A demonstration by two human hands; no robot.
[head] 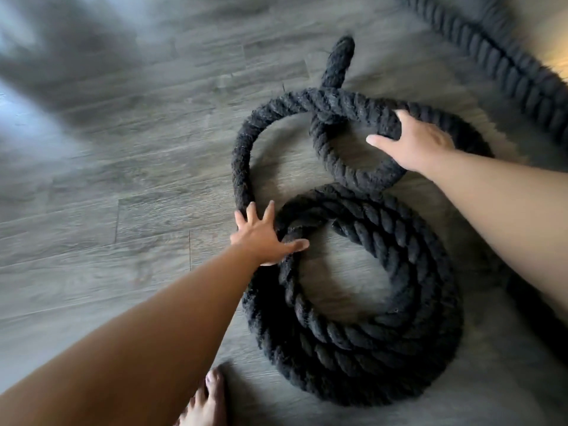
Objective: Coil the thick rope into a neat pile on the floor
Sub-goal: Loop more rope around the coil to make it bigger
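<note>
Several turns of rope (430, 272) stacked on floor (123, 210), one loose loop (242, 155) just beyond. Left hand (264, 238) spread flat, fingers (270, 210) wide, pinning pile's (353, 364) edge; right hand (415, 146) curled around loop. Best to lift rather than drag, laying it squarely on top.

Bare foot (204, 401) at bottom edge, toes forward. Pale glare patch (18, 118) far left, blurred. Warm glow (561, 63) top right.
</note>
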